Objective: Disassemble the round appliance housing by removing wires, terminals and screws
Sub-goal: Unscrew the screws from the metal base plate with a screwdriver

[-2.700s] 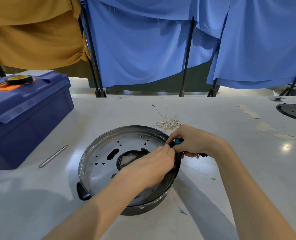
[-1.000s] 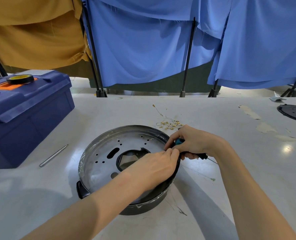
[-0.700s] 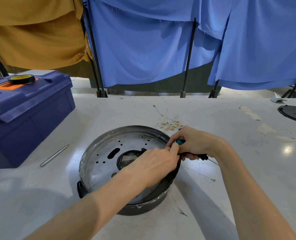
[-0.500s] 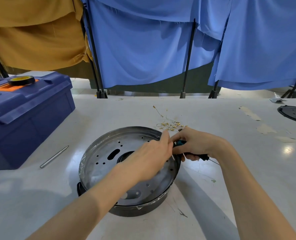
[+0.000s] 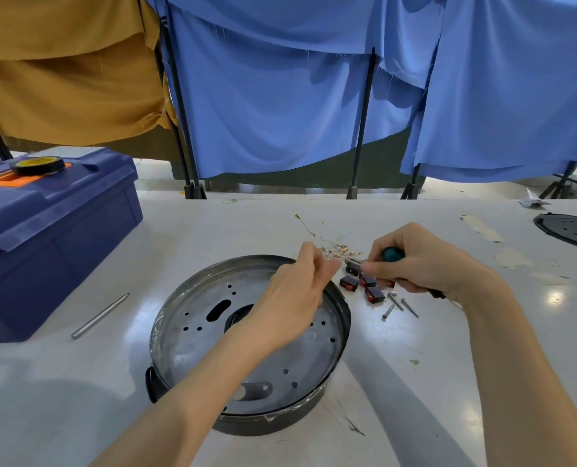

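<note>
1. Shows the left hand (image 5: 297,291) off the right rim of the housing (image 5: 192,352), where it worked half a second ago. Places it now past the far edge, at the wires (image 5: 331,246), with fingers curled and tips drawn together at the fringe of the tangle.
2. Cannot tell whether those tips pinch a wire or a terminal; anything between them is too fine to make out.
3. Shows the right hand (image 5: 425,264) drawn back to the right, wrapped round the screwdriver (image 5: 393,254), with the teal butt showing beside the thumb.
4. Uncovers, with both hands moved off, three small black-and-red switches (image 5: 368,281) and three loose screws (image 5: 395,301) on the surface (image 5: 246,230), just beyond the rim.
5. Locates the housing flat on the surface at centre, under the left forearm, with neither hand seen gripping it.
6. Suggests a freed piece being added to the pile; points to wire removal as far along, since the visible plate carries only holes and slots.
7. Hides the screwdriver shaft behind the right hand and wrist, leaving only a dark stub below the palm.
8. Masks most of the central opening and part of the right rim under the left hand and forearm, so fasteners left there cannot be judged.
9. Leaves unclear whether the right fingertips touch a grey piece beside the switches.
10. Crops a black disc (image 5: 570,230) at the right edge and the toolbox (image 5: 54,230) at the left.
</note>
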`<action>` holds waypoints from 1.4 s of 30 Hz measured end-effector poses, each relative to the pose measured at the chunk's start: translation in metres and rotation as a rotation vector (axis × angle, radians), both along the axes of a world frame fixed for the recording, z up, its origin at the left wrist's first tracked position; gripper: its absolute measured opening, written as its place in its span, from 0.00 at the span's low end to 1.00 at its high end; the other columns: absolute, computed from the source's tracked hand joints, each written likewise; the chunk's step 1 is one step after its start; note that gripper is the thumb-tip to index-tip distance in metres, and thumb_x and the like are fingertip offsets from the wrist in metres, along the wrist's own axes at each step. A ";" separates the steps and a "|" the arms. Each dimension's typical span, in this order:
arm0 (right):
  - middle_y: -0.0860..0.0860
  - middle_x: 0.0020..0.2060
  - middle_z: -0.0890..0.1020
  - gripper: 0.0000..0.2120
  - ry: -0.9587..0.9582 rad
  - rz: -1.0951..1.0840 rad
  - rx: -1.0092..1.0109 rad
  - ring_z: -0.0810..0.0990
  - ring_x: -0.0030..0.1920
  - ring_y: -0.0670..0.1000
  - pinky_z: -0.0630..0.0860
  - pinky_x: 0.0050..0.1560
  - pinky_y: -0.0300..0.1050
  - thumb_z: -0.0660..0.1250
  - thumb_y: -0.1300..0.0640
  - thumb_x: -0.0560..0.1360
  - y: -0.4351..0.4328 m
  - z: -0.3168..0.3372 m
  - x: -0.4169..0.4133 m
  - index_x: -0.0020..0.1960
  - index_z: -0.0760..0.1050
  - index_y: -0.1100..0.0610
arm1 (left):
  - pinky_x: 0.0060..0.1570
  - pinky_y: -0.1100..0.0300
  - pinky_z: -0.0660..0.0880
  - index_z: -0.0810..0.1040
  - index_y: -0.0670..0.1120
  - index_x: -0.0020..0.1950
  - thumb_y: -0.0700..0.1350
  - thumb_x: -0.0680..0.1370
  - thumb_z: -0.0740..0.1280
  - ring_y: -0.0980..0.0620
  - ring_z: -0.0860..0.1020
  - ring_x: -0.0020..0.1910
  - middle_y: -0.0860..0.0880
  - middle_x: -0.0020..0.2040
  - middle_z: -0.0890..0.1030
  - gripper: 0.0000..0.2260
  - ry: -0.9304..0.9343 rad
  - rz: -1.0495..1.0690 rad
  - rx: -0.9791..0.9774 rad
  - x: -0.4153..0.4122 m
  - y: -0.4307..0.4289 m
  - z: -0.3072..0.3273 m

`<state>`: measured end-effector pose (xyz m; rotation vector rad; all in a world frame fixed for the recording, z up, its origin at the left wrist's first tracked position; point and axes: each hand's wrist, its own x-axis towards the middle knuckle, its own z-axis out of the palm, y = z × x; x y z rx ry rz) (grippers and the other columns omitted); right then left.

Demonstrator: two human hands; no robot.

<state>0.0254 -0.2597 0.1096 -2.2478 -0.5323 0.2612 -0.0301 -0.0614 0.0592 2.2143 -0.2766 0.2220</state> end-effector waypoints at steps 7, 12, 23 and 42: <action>0.58 0.27 0.81 0.11 0.147 -0.362 -0.312 0.66 0.17 0.49 0.63 0.21 0.36 0.70 0.62 0.75 -0.043 -0.038 0.025 0.37 0.79 0.69 | 0.34 0.58 0.66 0.69 0.52 0.40 0.58 0.78 0.62 0.54 0.72 0.35 0.55 0.32 0.74 0.13 0.005 0.049 0.385 0.002 0.015 -0.030; 0.59 0.26 0.79 0.10 0.156 -0.452 -0.461 0.68 0.18 0.50 0.64 0.21 0.35 0.67 0.66 0.75 -0.048 -0.055 0.032 0.36 0.76 0.67 | 0.30 0.62 0.60 0.66 0.54 0.36 0.57 0.78 0.63 0.59 0.68 0.32 0.56 0.31 0.72 0.13 0.001 0.053 0.415 0.003 0.014 -0.030; 0.57 0.27 0.80 0.15 0.053 -0.395 -0.357 0.68 0.20 0.50 0.66 0.22 0.38 0.68 0.56 0.77 -0.043 -0.047 0.033 0.38 0.77 0.67 | 0.36 0.61 0.71 0.74 0.49 0.39 0.55 0.71 0.73 0.56 0.74 0.34 0.52 0.36 0.79 0.13 0.203 -0.036 0.388 -0.004 0.038 -0.003; 0.48 0.17 0.70 0.09 0.056 0.028 -0.108 0.62 0.23 0.54 0.62 0.27 0.47 0.61 0.65 0.68 0.046 -0.037 -0.001 0.29 0.70 0.60 | 0.29 0.66 0.67 0.79 0.42 0.42 0.56 0.71 0.73 0.57 0.71 0.28 0.51 0.32 0.78 0.17 0.336 -0.068 0.449 -0.032 0.058 0.000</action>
